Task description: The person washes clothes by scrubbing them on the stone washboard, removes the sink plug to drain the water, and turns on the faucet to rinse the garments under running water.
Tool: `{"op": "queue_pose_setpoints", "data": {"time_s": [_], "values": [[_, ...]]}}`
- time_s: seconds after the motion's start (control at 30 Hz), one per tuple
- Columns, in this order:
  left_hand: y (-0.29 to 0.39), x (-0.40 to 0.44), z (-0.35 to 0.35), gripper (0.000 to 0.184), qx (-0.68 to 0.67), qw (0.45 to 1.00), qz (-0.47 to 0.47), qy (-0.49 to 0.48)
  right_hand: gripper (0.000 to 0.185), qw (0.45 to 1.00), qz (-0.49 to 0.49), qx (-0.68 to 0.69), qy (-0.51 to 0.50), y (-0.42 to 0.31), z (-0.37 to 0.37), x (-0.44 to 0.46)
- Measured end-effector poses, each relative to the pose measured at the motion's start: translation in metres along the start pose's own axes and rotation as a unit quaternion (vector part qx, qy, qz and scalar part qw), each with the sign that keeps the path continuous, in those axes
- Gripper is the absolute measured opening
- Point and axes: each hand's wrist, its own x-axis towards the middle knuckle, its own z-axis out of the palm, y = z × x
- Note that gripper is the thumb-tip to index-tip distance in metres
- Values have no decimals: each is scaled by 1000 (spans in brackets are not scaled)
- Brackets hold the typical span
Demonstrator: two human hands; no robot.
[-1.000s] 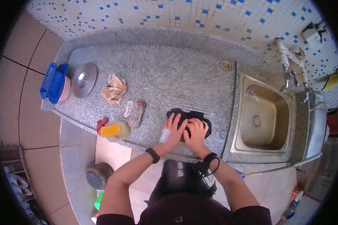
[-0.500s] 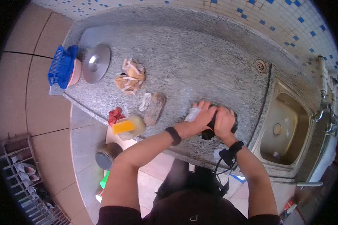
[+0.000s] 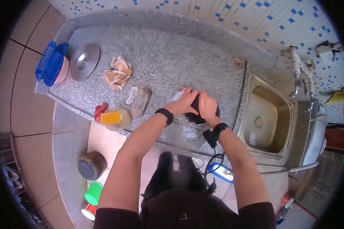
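Note:
A black bundle that looks like wet cloth lies on the granite counter, near its front edge and left of the sink. My left hand grips its left side, thumb toward me and fingers over the far side. My right hand is closed on the right side, knuckles up, close against the left hand. Something white, perhaps a cloth, shows at the outer side of my left hand. Both palms hide much of the bundle. Each wrist wears a black band.
A steel sink is to the right. Leftward on the counter are a wooden block, white cloth, tan cloth bundle, red cloth, container with yellow top, metal lid and blue basket.
The view has shifted, so the counter things and sink appear farther left. My hands stay on the black cloth, with the left fingers drawn in more over it.

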Motion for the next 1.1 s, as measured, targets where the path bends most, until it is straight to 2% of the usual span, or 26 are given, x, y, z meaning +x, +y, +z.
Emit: {"op": "queue_pose_setpoints", "data": {"time_s": [0.07, 0.1, 0.13, 0.2, 0.23, 0.27, 0.3, 0.33, 0.37, 0.4, 0.43, 0.47, 0.5, 0.57, 0.6, 0.67, 0.73, 0.8, 0.87, 0.93, 0.97, 1.03, 1.07, 1.1], "values": [[35, -22, -16, 101, 57, 994, -85, 31, 36, 995, 66, 49, -52, -8, -13, -3], [47, -32, -16, 112, 59, 992, -90, 72, 47, 973, 144, 123, -129, -18, -36, -4], [51, -44, -9, 112, 61, 993, -78, 71, 47, 975, 146, 120, -117, -14, -47, -12], [51, -67, 7, 115, -7, 975, -113, 191, 64, 967, 37, 205, -144, -3, -69, -32], [47, -76, 18, 115, -7, 977, -103, 187, 83, 968, -19, 193, -161, 0, -80, -42], [42, -83, 30, 113, -67, 971, -149, 174, 85, 973, -37, 125, -188, -7, -93, -52], [41, -86, 37, 112, -128, 960, -192, 158, 85, 976, -34, 109, -188, -3, -88, -62], [46, -82, 39, 107, -94, 965, -171, 174, 84, 978, -28, 88, -186, 0, -82, -69], [51, -74, 43, 101, -64, 969, -146, 188, 80, 978, 23, 87, -186, -3, -83, -74], [46, -63, 48, 87, -85, 968, -94, 217, 77, 976, 78, 86, -182, -4, -85, -80], [61, -53, 45, 78, -150, 961, -104, 207, 71, 976, 87, 128, -153, 5, -86, -87], [67, -43, 55, 71, -150, 957, -74, 235, 66, 973, 93, 171, -124, 21, -93, -93], [68, -32, 58, 65, -161, 968, -82, 174, 66, 974, 107, 164, -110, 38, -110, -101], [116, -1, 60, 65, -118, 979, -62, 154, 63, 917, 189, 337, -105, 69, -142, -109], [135, 13, 59, 65, -73, 985, -56, 148, 63, 917, 191, 337, -100, 80, -167, -112], [174, 53, 74, 63, -112, 981, -36, 156, 58, 882, 213, 419, -38, 103, -233, -129], [256, 101, 65, 59, -40, 996, 20, 75, 55, 877, 197, 438, 8, 147, -281, -146], [310, 142, 74, 53, -28, 997, 48, 55, 54, 857, 306, 414, 17, 175, -345, -160], [333, 184, 97, 54, 4, 988, 128, 82, 58, 874, 268, 401, 55, 220, -382, -179], [351, 216, 117, 56, 43, 973, 207, 87, 73, 926, 193, 319, 60, 265, -409, -199], [360, 222, 125, 66, 90, 980, 178, 26, 73, 924, 196, 322, 60, 279, -421, -210], [354, 226, 146, 67, 126, 978, 169, -2, 86, 972, 175, 155, 5, 300, -441, -231], [347, 226, 157, 68, 161, 973, 160, -28, 86, 971, 181, 158, 2, 312, -443, -240], [331, 225, 166, 72, 175, 974, 139, -34, 90, 974, 222, -18, -44, 326, -441, -248]]}}
